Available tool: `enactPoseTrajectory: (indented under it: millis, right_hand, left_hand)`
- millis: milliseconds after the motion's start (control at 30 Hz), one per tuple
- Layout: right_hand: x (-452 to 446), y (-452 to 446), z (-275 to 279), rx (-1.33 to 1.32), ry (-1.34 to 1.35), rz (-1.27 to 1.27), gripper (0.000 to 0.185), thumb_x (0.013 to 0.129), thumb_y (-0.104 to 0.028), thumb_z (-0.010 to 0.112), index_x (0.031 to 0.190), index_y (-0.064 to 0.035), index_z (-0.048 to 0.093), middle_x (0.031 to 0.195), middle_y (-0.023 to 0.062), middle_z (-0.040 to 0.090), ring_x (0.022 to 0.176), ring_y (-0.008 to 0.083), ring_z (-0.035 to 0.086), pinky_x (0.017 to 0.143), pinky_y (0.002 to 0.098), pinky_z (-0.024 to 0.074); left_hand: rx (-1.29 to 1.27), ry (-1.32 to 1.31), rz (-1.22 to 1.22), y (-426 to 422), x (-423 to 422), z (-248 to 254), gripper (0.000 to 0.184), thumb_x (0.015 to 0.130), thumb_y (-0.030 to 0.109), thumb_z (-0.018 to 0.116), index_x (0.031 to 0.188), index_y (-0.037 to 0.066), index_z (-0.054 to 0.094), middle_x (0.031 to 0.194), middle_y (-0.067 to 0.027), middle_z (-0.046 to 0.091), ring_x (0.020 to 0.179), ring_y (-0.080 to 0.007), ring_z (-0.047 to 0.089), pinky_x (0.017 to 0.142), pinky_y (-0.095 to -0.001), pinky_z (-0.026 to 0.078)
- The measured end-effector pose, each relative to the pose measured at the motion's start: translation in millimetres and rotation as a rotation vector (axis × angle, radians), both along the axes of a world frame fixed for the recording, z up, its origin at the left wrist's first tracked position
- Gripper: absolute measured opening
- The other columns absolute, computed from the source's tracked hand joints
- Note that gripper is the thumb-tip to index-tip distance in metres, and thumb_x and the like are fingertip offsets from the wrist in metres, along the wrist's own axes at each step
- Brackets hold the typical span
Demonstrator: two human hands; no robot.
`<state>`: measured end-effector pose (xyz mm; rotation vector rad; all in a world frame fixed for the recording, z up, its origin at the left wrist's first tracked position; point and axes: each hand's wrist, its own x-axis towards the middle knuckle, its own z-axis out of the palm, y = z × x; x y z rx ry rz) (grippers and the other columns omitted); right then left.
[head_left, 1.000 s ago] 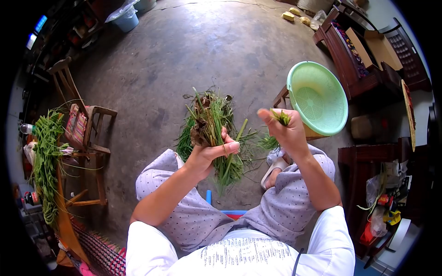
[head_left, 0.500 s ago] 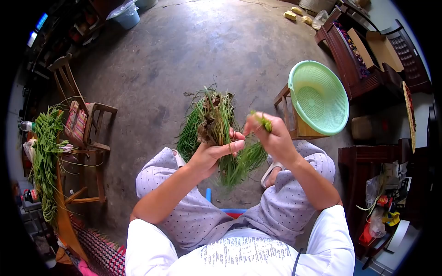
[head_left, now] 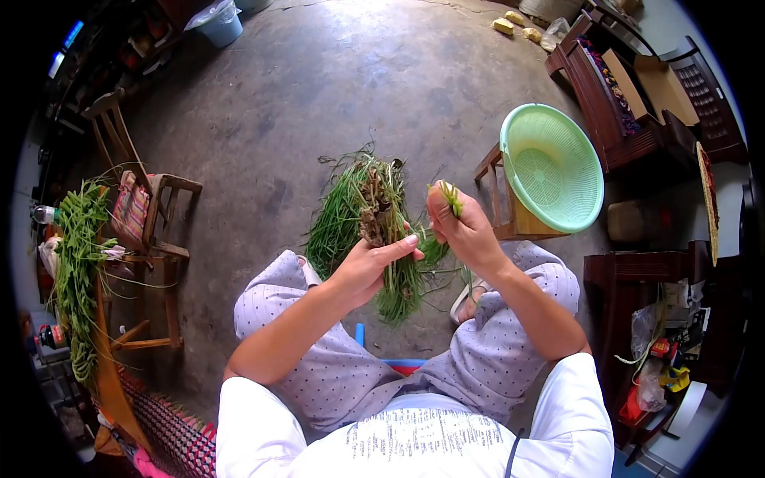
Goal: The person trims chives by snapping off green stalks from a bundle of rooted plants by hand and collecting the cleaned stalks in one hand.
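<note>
My left hand (head_left: 374, 263) is closed around a bunch of thin green stalks (head_left: 402, 291) with brown, withered leaves at its upper end. Long grass-like leaves hang from the bunch below the hand. In my right hand (head_left: 462, 227), just to the right of the bunch, a few green stalks (head_left: 452, 199) are gripped, their tips poking out above the fist. A heap of the same long green leaves (head_left: 331, 219) lies on the floor beyond and left of my left hand. More loose leaves (head_left: 433, 251) show between the two hands.
A light green plastic colander (head_left: 550, 167) sits on a wooden stool (head_left: 530, 225) at the right. Leafy green stems (head_left: 80, 271) lie on a wooden surface at the left, beside a wooden chair (head_left: 155, 199). A blue bucket (head_left: 219, 24) stands at the far left.
My right hand has turned slightly and drawn its stalks a little lower and away from the bunch. The bunch in my left hand now hangs more upright.
</note>
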<state>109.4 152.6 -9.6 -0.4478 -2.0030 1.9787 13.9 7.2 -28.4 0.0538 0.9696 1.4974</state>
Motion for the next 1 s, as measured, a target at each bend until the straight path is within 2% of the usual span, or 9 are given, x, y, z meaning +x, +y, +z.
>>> enactPoseTrajectory:
  millis: [33,133,300,367,467,533,600,700,1000]
  right_hand:
    - [0,0,-1,0.197,0.051,-0.029,0.036,0.096,-0.034,0.042,0.073,-0.0062,0.043,0.064,-0.0029,0.037,0.057,0.0056,0.037,0.053,0.0208,0.0323]
    - [-2,8,-1,0.310,0.009,-0.026,0.035,0.096,-0.034,0.043,0.076,-0.0049,0.046,0.065,-0.0030,0.037,0.059,0.0050,0.035,0.052,0.0210,0.0318]
    - [-6,1,-8,0.177,0.084,-0.095,0.030,0.094,-0.031,0.049,0.084,-0.0029,0.053,0.065,-0.0038,0.040,0.058,0.0031,0.035,0.051,0.0211,0.0307]
    - [-6,-1,-5,0.172,0.153,-0.141,0.027,0.092,-0.029,0.053,0.085,-0.0022,0.055,0.064,-0.0046,0.041,0.058,0.0025,0.035,0.050,0.0212,0.0304]
    - [-4,-2,18,0.254,-0.189,0.039,0.019,0.085,-0.019,0.064,0.085,-0.0006,0.061,0.062,-0.0009,0.054,0.057,0.0046,0.046,0.051,0.0237,0.0385]
    - [-4,1,12,-0.046,-0.097,0.039,0.020,0.083,-0.020,0.068,0.080,-0.0011,0.061,0.063,-0.0036,0.054,0.058,0.0036,0.047,0.050,0.0220,0.0380]
    - [-2,5,18,-0.110,-0.108,0.047,0.019,0.083,-0.020,0.067,0.080,-0.0026,0.061,0.061,-0.0061,0.050,0.053,0.0028,0.044,0.046,0.0204,0.0341]
    - [4,14,27,-0.415,-0.196,0.063,0.014,0.086,-0.018,0.063,0.089,-0.0066,0.054,0.057,-0.0098,0.037,0.045,-0.0012,0.031,0.039,0.0174,0.0209]
    - [17,41,30,-0.498,0.214,-0.004,0.012,0.089,-0.017,0.056,0.090,-0.0062,0.053,0.054,-0.0094,0.032,0.042,0.0000,0.028,0.036,0.0169,0.0202]
  left_hand:
    - [0.008,0.000,-0.015,0,0,-2,0.024,0.085,0.014,0.063,0.104,0.006,0.051,0.088,-0.0021,0.058,0.086,-0.0120,0.058,0.072,-0.0273,0.049]
    - [0.015,0.004,-0.038,0,1,-3,0.026,0.085,0.014,0.063,0.106,0.006,0.050,0.089,-0.0019,0.058,0.087,-0.0121,0.058,0.074,-0.0279,0.048]
    - [0.019,0.009,-0.066,0,1,-3,0.028,0.085,0.012,0.063,0.108,0.005,0.049,0.091,-0.0021,0.057,0.089,-0.0129,0.057,0.080,-0.0295,0.045]
    - [0.017,0.042,-0.037,0,4,-3,0.019,0.085,0.012,0.062,0.101,0.007,0.054,0.085,-0.0035,0.060,0.081,-0.0137,0.060,0.070,-0.0300,0.050]
    - [0.068,0.087,-0.056,1,5,-7,0.021,0.084,0.014,0.064,0.102,0.007,0.054,0.086,-0.0027,0.058,0.082,-0.0140,0.059,0.071,-0.0306,0.049]
    - [0.077,0.085,-0.071,0,2,-2,0.022,0.085,0.015,0.064,0.102,0.007,0.053,0.088,-0.0019,0.057,0.084,-0.0138,0.058,0.074,-0.0309,0.049]
    - [0.086,0.083,-0.086,-1,-3,4,0.023,0.085,0.016,0.064,0.102,0.006,0.053,0.090,-0.0011,0.056,0.086,-0.0135,0.057,0.076,-0.0313,0.048]
    - [0.115,-0.013,0.058,-1,-6,12,0.019,0.086,0.022,0.063,0.094,0.009,0.053,0.086,-0.0010,0.057,0.080,-0.0144,0.058,0.066,-0.0309,0.051]
    - [-0.080,0.046,0.268,-1,-22,-2,0.014,0.082,0.014,0.066,0.087,0.010,0.053,0.082,-0.0041,0.061,0.074,-0.0141,0.059,0.065,-0.0285,0.050]
